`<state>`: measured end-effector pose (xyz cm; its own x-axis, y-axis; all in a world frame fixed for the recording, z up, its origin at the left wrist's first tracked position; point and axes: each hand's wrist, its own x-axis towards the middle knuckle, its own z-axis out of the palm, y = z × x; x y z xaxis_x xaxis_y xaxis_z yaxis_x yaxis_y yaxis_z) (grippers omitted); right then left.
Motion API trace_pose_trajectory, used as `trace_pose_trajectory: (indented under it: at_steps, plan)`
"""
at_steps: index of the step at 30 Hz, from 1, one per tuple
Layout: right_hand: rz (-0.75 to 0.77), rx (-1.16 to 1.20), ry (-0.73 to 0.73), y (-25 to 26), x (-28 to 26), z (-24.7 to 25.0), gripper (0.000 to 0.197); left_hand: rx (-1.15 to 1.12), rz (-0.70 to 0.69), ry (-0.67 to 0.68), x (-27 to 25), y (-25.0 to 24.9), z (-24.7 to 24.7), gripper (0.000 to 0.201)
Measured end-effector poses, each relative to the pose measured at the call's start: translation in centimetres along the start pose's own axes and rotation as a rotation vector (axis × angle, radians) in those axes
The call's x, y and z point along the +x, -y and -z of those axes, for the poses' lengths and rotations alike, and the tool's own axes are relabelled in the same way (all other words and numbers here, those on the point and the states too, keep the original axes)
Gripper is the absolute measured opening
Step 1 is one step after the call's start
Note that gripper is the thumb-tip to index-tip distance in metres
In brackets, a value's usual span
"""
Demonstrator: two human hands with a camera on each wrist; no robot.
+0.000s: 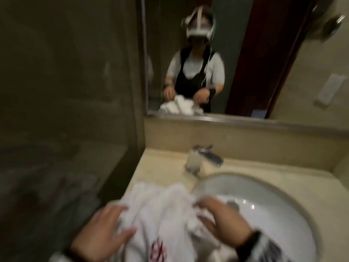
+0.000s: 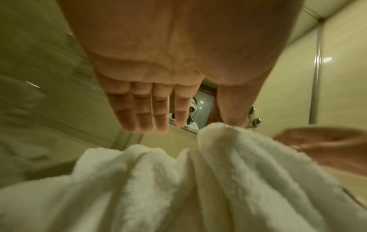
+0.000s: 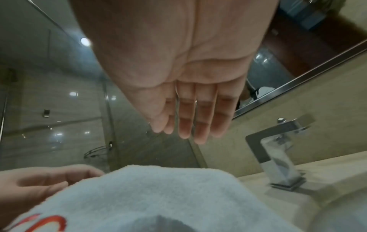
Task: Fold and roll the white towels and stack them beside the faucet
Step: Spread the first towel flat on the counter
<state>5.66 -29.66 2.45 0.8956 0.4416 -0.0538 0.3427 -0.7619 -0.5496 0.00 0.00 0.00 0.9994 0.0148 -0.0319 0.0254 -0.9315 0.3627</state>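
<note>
Head view: a white towel (image 1: 166, 220), bunched into loose ridges and bearing a red printed mark near its close end, is lying on the beige counter (image 1: 164, 167) at the left rim of the round white sink (image 1: 264, 201) and partly draping over that rim. The left hand (image 1: 105, 231) is resting on the towel's left side with its fingers stretched out and slightly spread, the thumb lying along the cloth; the right hand (image 1: 222, 218) is resting on the towel's right side, over the basin's edge, with its fingers extended and lightly bent onto the folds. The picture is blurred, so whether any fingertip is pinching cloth cannot be told here. Left wrist view: the left hand's fingers (image 2: 143, 113) are showing straight and close together above the towel's ridges, gripping nothing, with the thumb tip just touching a raised fold. Right wrist view: the right hand's fingers (image 3: 200, 119) are likewise showing straight and close together, hanging above the towel without closing on it. The chrome faucet (image 1: 204, 157) is standing on the counter behind the sink, beyond the towel and apart from it. A wall mirror (image 1: 283, 53) above the counter is reflecting the person leaning over the towel; a glass partition (image 1: 75, 91) is standing to the left.
</note>
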Motion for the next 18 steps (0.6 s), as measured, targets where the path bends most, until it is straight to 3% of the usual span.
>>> trace_pose_trajectory:
  at_steps: [1,3,5,8,11,13,15,18]
  plan:
    - [0.106,-0.069,0.01,0.4,1.7,-0.9,0.029,0.009,-0.012,0.078,0.4,-0.3,-0.6,0.117]
    - [0.162,-0.124,0.027,1.6,4.0,-2.0,0.035,0.012,-0.027,0.136,1.5,-1.5,-1.5,0.09]
    - [0.174,-0.146,0.063,2.8,6.3,-3.4,0.035,0.06,-0.065,0.177,2.6,-2.1,-2.0,0.056]
    - [0.134,-0.202,0.181,2.8,7.4,-6.3,0.043,0.009,-0.113,0.187,2.7,-2.0,-3.1,0.024]
    - [0.126,-0.159,0.15,2.3,7.9,-5.6,0.064,-0.112,-0.146,0.138,3.4,-2.7,-1.8,0.037]
    - [0.176,-0.193,0.148,2.4,8.2,-4.9,0.074,-0.207,-0.226,0.103,4.1,-3.6,-0.7,0.031]
    - [0.197,-0.202,0.155,2.9,8.5,-4.3,0.06,-0.304,-0.315,0.074,4.8,-4.5,0.7,0.016]
    - [0.136,0.013,0.033,3.9,8.3,-2.3,0.038,-0.449,-0.364,-0.017,5.5,-5.6,2.9,0.031]
